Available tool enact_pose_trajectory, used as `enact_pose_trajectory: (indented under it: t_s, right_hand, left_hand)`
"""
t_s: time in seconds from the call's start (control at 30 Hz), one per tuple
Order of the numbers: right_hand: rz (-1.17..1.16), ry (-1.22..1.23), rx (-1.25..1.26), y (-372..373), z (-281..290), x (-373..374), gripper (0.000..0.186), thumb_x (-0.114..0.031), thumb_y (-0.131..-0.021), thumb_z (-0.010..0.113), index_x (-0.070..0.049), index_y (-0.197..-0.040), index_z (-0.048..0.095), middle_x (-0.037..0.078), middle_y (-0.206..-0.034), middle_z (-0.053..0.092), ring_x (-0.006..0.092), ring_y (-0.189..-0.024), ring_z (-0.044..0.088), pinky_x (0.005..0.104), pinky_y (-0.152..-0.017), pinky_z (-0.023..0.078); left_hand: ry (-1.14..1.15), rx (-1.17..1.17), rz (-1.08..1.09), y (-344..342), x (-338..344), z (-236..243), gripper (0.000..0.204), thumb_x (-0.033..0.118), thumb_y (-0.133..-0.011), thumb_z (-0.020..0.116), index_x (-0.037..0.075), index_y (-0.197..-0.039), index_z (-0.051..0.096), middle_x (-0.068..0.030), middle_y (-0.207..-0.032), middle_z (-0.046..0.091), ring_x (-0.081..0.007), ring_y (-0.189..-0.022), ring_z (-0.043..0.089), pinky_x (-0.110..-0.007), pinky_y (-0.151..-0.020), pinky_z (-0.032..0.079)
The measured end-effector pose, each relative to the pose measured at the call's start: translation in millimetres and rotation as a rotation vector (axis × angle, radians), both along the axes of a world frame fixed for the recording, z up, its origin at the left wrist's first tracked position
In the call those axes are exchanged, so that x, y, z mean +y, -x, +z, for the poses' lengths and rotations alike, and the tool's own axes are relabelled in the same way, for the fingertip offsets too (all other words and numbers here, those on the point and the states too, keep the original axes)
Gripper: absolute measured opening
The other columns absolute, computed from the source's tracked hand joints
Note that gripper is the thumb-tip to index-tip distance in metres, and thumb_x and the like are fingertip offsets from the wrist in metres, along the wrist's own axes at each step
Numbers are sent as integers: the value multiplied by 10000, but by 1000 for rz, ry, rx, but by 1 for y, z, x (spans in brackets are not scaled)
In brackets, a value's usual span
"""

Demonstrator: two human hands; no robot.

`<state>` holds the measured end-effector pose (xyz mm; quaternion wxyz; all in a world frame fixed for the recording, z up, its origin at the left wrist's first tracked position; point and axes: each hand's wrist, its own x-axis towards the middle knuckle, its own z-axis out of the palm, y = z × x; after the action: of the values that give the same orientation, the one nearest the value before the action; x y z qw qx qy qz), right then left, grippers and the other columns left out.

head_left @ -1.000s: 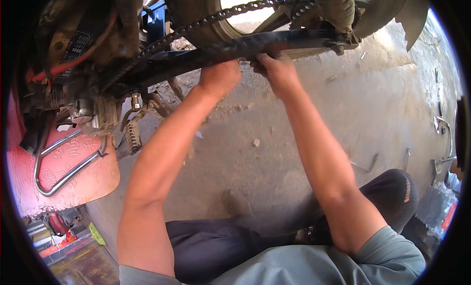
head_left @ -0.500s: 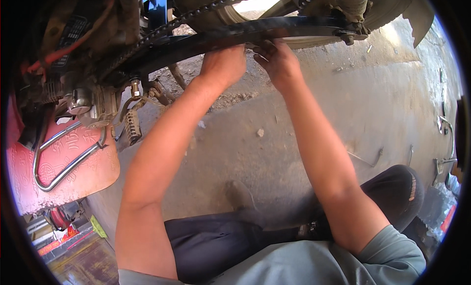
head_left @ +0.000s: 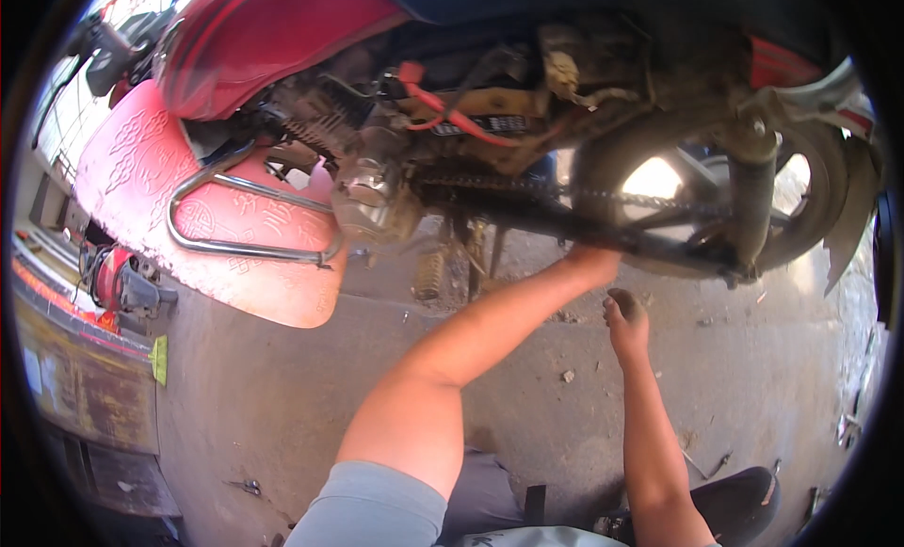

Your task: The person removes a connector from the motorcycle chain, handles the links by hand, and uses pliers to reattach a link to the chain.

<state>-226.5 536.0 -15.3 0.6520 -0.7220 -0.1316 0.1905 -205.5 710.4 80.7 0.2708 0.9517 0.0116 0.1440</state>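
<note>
A motorcycle stands side-on in front of me, with a dirty chain running back to its rear wheel. Below the chain runs a long black bar. My left hand reaches up to the underside of this bar; its fingers are hidden behind it. Just below the bar and apart from it, my right hand is closed, fingers curled in and thumb uppermost. Whether anything sits inside that hand is too dark and small to make out.
At the left a pink embossed leg shield hangs beside a chrome guard bar. A ribbed footpeg juts below the engine. A rear shock absorber rises at the right. A thin metal tool lies on the floor.
My view has swung up and left, so more of the motorcycle shows. My right hand has dropped away from the black bar and closed. The left hand stays at the bar.
</note>
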Motion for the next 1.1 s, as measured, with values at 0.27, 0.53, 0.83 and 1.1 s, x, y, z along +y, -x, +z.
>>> enact_pose_trajectory:
  t_s: [0.27, 0.53, 0.83, 1.1]
  right_hand:
    - [431, 225, -81, 7, 107, 0, 228, -122, -951, 646, 10, -1136, 661, 42, -893, 683, 108, -760, 595, 279, -711, 504]
    - [571, 54, -210, 37, 217, 33, 242, -130, -926, 672, 9, -1122, 654, 68, -977, 703, 117, -801, 624, 255, -676, 505]
    - [649, 103, -495, 17, 271, 33, 238, -206, -913, 719, 7, -1015, 692, 87, -896, 696, 168, -822, 658, 299, -761, 524]
    - [689, 136, -419, 17, 269, 42, 234, -198, -893, 725, 5, -1010, 717, 114, -950, 707, 219, -902, 671, 325, -809, 524]
  left_hand:
    - [166, -227, 87, -7, 5, -30, 356, 83, -924, 494, 21, -1264, 577, -255, -1281, 587, -407, -1225, 541, -478, -1034, 438]
    - [246, -268, -137, 10, 9, -14, 316, 193, -1008, 456, 34, -1252, 580, -197, -1214, 616, -314, -1181, 564, -443, -1041, 425]
    - [-26, -311, -138, 191, 45, 93, 121, 171, -799, 694, 54, -803, 664, -111, -833, 641, -325, -820, 626, -438, -798, 505]
    - [-118, -384, 807, 284, 274, 165, 316, 192, -873, 715, 22, -1139, 721, -169, -997, 650, -336, -974, 637, -396, -855, 506]
